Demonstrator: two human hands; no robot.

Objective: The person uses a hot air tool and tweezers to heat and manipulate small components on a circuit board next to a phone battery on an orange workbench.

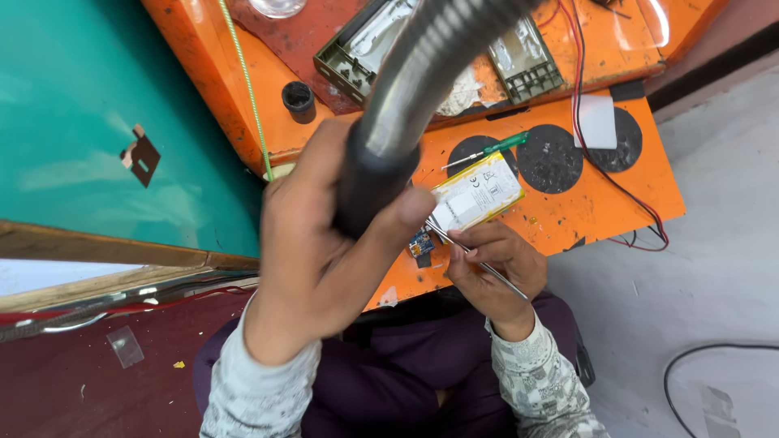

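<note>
Left hand (324, 243) wrapped around black-tipped ribbed metal hose (406, 89); right hand (491, 264) pinching steel tweezers (479, 261) at yellow-edged flat battery pouch (476, 195). Tips slipping could puncture it.

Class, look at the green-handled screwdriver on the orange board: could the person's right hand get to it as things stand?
Probably yes, but not freely. The screwdriver lies in the open just beyond the battery pack, with nothing over it. The right hand is close by, yet it is holding tweezers, so it would need to put them down.

Black-tipped metal flex hose (406, 97) gripped upright; slim tweezers (479, 259) pinched beside flat yellow-edged battery (477, 195)
</note>
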